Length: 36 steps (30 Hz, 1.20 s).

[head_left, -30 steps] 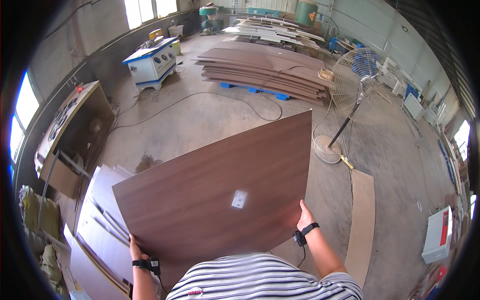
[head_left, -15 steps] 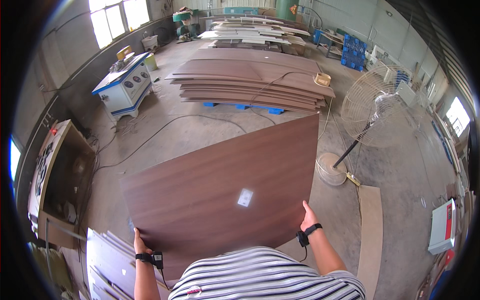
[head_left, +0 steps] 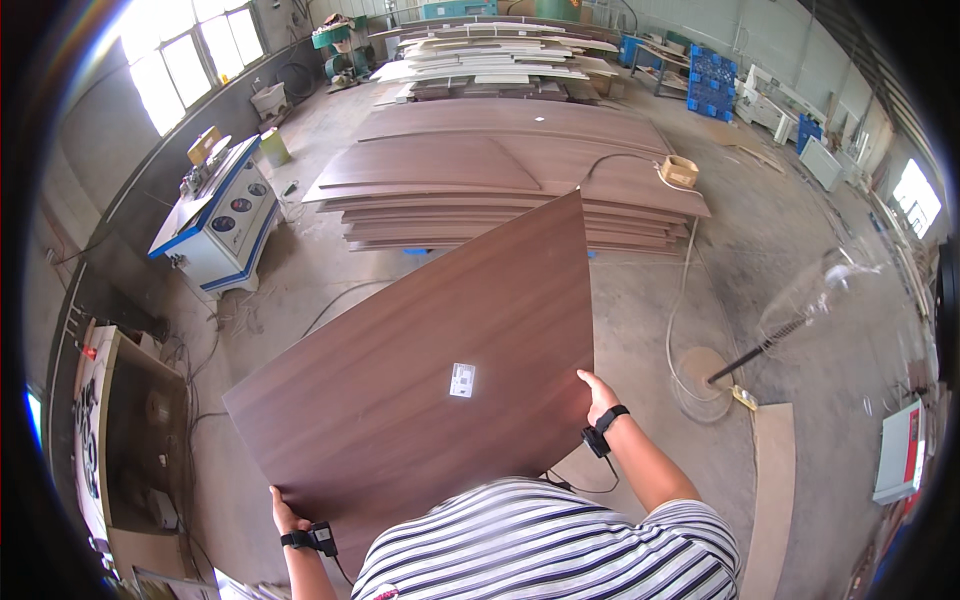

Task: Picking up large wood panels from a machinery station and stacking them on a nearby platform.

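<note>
A large dark-brown wood-grain panel (head_left: 400, 340) is held up in front of my body, tilted, its right end higher and farther away than its left. Near its middle sticks a small white label (head_left: 462, 380). My left hand (head_left: 288, 512) grips the panel's lower left edge, thumb over the face and fingers out of sight behind. On the right edge my right hand (head_left: 597, 397) holds it the same way, thumb on top. Both wrists wear black straps with small devices. Beyond the panel lies a stack of similar brown panels (head_left: 420, 165), partly covered by the held one.
At right stands a pedestal fan (head_left: 745, 360), near a long tan strip (head_left: 773, 500) on the floor. A white-and-blue machine (head_left: 225, 220) is at left, above an open-fronted cabinet (head_left: 110, 430). Cables cross the floor. A small box (head_left: 680, 172) sits on the stack.
The held panel has swung leftward and tilted more steeply, both hands still on it. My view has moved closer to the brown stack, and the fan appears farther right.
</note>
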Tool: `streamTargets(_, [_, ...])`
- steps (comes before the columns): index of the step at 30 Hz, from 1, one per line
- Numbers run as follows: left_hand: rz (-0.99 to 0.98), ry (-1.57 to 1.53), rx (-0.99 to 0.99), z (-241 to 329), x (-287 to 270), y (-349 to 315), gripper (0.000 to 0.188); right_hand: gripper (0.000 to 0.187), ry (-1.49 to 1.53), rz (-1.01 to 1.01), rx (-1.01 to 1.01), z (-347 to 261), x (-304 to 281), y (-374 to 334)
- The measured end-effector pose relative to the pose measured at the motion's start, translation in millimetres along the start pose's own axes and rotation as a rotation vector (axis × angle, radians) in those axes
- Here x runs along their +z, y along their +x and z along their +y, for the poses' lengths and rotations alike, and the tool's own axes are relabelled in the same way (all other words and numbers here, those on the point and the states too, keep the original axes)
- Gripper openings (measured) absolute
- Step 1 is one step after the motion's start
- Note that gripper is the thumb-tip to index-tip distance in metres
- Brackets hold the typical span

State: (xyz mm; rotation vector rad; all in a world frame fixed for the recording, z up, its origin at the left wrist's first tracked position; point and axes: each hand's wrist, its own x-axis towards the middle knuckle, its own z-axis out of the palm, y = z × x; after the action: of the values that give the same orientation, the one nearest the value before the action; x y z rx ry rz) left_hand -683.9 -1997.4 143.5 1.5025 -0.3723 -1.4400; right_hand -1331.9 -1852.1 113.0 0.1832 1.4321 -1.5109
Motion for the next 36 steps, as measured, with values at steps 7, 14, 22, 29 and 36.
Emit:
streamTargets(7, [-0.121,0.074,-0.073,129,156,215,0.068,0.040,0.189,-0.122,0.035,-49,167,120])
streamTargets(14, [-0.028,0.239,-0.066,207,314,394,0.070,0.036,0.354,-0.129,0.041,-93,275,209])
streamTargets(22, [-0.131,0.302,-0.159,270,528,585,0.050,0.041,0.492,-0.197,0.120,-163,404,389])
streamTargets(29, [-0.132,0.286,-0.190,288,633,752,0.042,0.046,0.368,-0.022,0.223,-229,495,537])
streamTargets(36, [-0.124,0.318,-0.287,274,777,907,0.042,0.047,0.366,0.191,0.244,-260,560,664])
